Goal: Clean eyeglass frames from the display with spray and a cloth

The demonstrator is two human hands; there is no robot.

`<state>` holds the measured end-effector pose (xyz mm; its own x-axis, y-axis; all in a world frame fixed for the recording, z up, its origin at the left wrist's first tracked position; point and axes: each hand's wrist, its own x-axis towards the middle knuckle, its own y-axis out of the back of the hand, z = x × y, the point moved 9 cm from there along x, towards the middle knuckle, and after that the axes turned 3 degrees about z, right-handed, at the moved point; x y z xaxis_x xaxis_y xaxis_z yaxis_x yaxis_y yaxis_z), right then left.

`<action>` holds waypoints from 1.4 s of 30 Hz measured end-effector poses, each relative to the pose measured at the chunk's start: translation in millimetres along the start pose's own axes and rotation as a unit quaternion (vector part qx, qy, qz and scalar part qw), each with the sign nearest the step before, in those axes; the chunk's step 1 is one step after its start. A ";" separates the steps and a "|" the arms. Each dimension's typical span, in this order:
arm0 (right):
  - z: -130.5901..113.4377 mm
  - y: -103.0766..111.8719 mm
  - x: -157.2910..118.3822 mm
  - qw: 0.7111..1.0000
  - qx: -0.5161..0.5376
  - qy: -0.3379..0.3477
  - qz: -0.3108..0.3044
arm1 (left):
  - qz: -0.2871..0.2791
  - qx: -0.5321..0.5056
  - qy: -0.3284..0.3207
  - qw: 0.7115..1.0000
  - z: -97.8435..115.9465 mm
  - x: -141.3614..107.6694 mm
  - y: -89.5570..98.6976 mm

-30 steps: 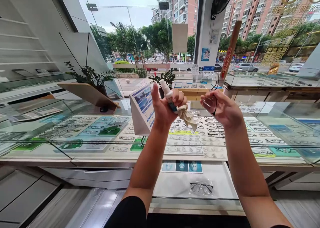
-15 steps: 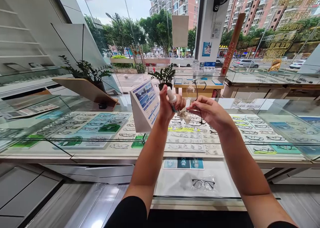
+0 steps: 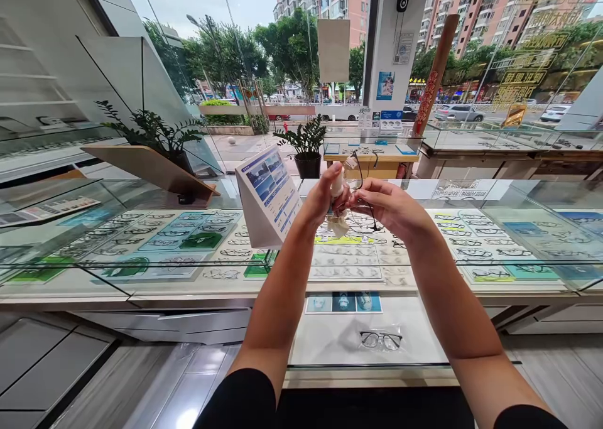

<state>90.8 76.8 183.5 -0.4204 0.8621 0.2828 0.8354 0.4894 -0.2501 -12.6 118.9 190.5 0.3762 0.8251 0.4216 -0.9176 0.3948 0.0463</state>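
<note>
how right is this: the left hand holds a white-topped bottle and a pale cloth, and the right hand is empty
Not quite: the right hand is not empty. The head view shows it holding dark-framed glasses. The rest stands: the left hand holds a white-topped bottle and a pale cloth.

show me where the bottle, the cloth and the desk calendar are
Bottle point(image 3: 338, 186), head view, on its white upper part.
Cloth point(image 3: 337, 227), head view, on its hanging part.
Desk calendar point(image 3: 273, 194), head view, on its printed face.
</note>
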 end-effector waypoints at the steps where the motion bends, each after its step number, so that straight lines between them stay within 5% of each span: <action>1: -0.1 -0.6 -0.1 1.000 0.001 -0.001 -0.003 | 0.006 0.003 0.000 1.000 0.8 -0.3 0.6; 5: -1.9 1.3 -0.2 1.000 0.007 0.001 -0.008 | -0.018 0.020 0.018 0.999 -3.4 -0.9 -1.4; 11: -11.6 25.7 2.6 0.996 0.025 0.051 0.065 | -0.135 0.103 0.035 0.985 -15.1 -4.3 -18.2; 23: -13.8 25.7 2.6 0.995 0.030 0.056 0.072 | -0.172 0.166 0.037 0.970 -12.3 -8.5 -27.4; 27: -17.4 30.4 0.0 0.995 0.029 0.057 0.076 | -0.106 0.172 -0.038 0.979 14.9 -11.2 -6.3; 33: -23.2 38.2 -2.9 0.993 0.028 0.065 0.090 | 0.087 0.120 -0.146 0.978 70.4 -36.4 47.9; 42: -34.3 39.8 -9.5 0.992 0.004 0.075 0.102 | 0.299 0.205 -0.244 0.899 140.8 -104.7 105.3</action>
<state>140.2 83.6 202.6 -0.1845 0.9144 0.3602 0.8943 0.3082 -0.3243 -166.6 17.1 278.7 -0.2096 0.5245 0.8252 -0.9451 -0.3252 -0.0334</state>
